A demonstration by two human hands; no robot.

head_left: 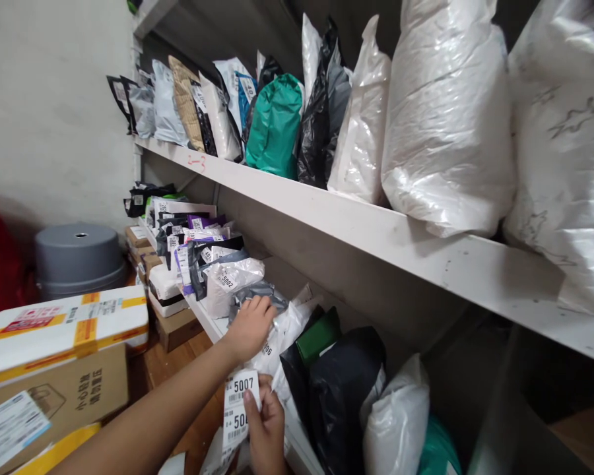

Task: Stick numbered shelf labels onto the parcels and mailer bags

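Observation:
My left hand (251, 326) reaches onto the lower shelf, its bent fingers over the top of a grey plastic parcel bag (260, 290). Its fingertips lie beside a white parcel bag (272, 346) whose label ends in "06". Lower down, my right hand (267, 425) pinches a strip of white number labels (240, 406), with the thumb on the front. "5007" reads clearly at the strip's top; the number below is partly covered by the thumb. To the left of my left hand stands a white parcel (232, 280) labelled "5002".
An upper shelf (277, 178) holds bagged parcels, including a green bag (276, 122) and a large white one (445, 119). Black bags (346, 389) stand right of my hands. Cartons (79, 389), a taped white box (79, 320) and a grey stool (79, 257) are at left.

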